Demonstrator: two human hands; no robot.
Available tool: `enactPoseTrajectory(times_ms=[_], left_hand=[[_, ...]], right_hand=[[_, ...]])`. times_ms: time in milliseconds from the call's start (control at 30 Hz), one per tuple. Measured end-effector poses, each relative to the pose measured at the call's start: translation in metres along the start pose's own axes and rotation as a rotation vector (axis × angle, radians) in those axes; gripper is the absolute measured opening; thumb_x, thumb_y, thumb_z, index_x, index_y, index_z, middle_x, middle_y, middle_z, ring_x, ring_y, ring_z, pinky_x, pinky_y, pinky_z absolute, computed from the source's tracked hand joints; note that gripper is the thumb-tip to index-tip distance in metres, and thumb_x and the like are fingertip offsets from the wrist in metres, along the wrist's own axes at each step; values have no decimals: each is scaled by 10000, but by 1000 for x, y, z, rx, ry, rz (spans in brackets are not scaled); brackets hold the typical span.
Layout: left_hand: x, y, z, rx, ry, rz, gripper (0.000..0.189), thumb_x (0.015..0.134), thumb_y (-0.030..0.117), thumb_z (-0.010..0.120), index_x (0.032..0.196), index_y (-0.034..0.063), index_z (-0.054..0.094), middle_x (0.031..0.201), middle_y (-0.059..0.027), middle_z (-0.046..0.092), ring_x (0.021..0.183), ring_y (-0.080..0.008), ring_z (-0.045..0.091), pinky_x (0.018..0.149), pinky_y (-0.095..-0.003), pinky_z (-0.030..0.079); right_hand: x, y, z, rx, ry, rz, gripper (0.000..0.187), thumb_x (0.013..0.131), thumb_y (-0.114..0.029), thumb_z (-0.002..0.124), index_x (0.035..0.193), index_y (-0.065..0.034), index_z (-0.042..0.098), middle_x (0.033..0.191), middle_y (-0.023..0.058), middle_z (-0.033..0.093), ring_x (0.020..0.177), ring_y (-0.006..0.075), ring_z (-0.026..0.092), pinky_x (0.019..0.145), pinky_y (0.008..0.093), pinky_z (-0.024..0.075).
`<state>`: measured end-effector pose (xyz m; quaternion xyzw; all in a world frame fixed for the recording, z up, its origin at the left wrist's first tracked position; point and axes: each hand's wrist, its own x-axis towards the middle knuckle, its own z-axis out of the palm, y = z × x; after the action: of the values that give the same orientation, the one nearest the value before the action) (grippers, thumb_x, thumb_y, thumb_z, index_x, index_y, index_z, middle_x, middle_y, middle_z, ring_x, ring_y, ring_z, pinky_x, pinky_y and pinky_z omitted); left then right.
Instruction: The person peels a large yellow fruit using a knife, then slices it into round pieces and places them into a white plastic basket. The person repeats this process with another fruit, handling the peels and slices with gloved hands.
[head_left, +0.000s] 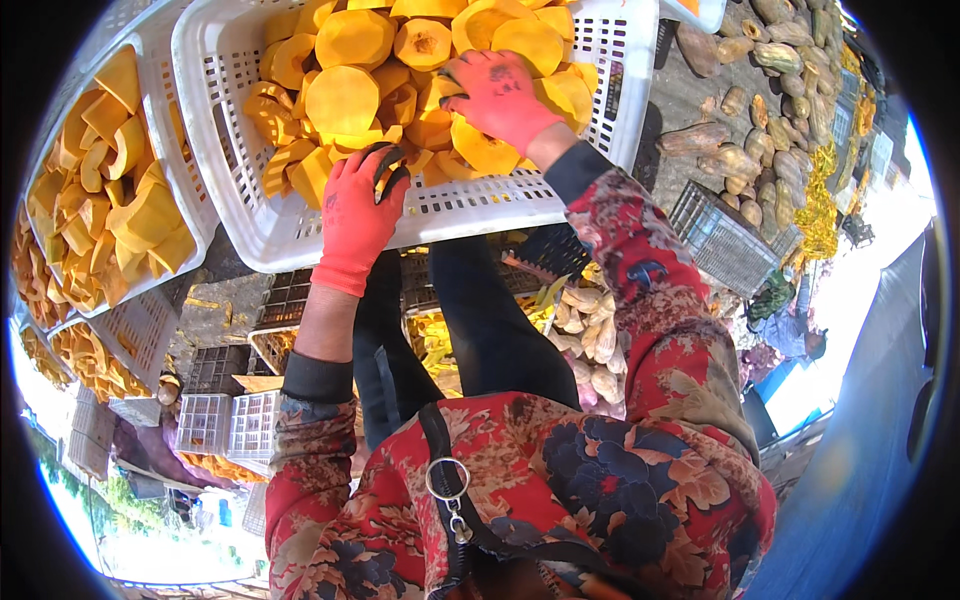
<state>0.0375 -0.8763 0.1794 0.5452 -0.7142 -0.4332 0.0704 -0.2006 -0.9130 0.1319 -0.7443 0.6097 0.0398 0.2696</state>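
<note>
A white slotted plastic crate (480, 201) in front of me holds a heap of cut orange squash pieces, several showing round flat faces. My left hand (360, 214), in a red knit glove with dark coated fingertips, is at the crate's near side. Its thumb and fingers are parted beside a squash chunk (311, 176). Farther in, my right hand (506, 94), gloved the same way, lies palm down on the heap. Its fingers bend over squash pieces near a cut round (424, 43), and its palm hides whether anything is gripped.
At the left, another white crate (199, 217) holds cut squash. Whole tan squashes (772, 150) lie on the ground at the right, near a grey plastic crate (724, 240). Dark crates (285, 300) stand below, beside my legs. Another person (784, 326) is at the far right.
</note>
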Motion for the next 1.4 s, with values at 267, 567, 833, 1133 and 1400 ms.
enactPoseTrajectory(times_ms=[267, 567, 833, 1133, 1400], left_hand=[[39, 6, 21, -88, 41, -14, 363, 846, 162, 709, 1195, 77, 660, 1095, -139, 678, 998, -327, 637, 891, -378, 496], [130, 47, 110, 168, -76, -418, 678, 807, 457, 726, 1284, 2, 569, 1298, -242, 566, 1197, -405, 531, 993, -441, 454], [136, -24, 160, -462, -145, -501, 714, 792, 437, 755, 1352, 53, 535, 1415, -167, 525, 1292, -279, 509, 1031, -387, 427], [119, -48, 207, -1095, -114, -746, 277, 905, 212, 674, 1131, 53, 683, 1061, -60, 674, 938, -189, 645, 773, -323, 549], [106, 7, 125, -1308, -399, -810, 320, 914, 232, 702, 1161, 33, 671, 1074, -69, 673, 931, -160, 642, 772, -292, 538]], right_hand=[[-171, 51, -14, 1812, 139, 593, 364, 922, -106, 637, 1254, 28, 575, 1128, 86, 659, 1050, 176, 637, 942, 313, 501], [-105, 44, -38, 892, 534, 371, 309, 865, -205, 740, 1069, -3, 627, 957, 134, 704, 875, 227, 692, 758, 332, 532], [44, -42, -34, 575, 416, 332, 319, 852, -375, 619, 900, -65, 674, 1009, 157, 684, 976, 371, 636, 839, 469, 484], [-19, 44, -25, 334, 905, 471, 396, 822, -280, 707, 1104, -19, 608, 990, 200, 645, 968, 390, 626, 849, 465, 501], [73, 197, -11, 645, 129, 573, 579, 835, -514, 641, 1088, 7, 627, 994, 155, 659, 895, 279, 626, 756, 375, 487]])
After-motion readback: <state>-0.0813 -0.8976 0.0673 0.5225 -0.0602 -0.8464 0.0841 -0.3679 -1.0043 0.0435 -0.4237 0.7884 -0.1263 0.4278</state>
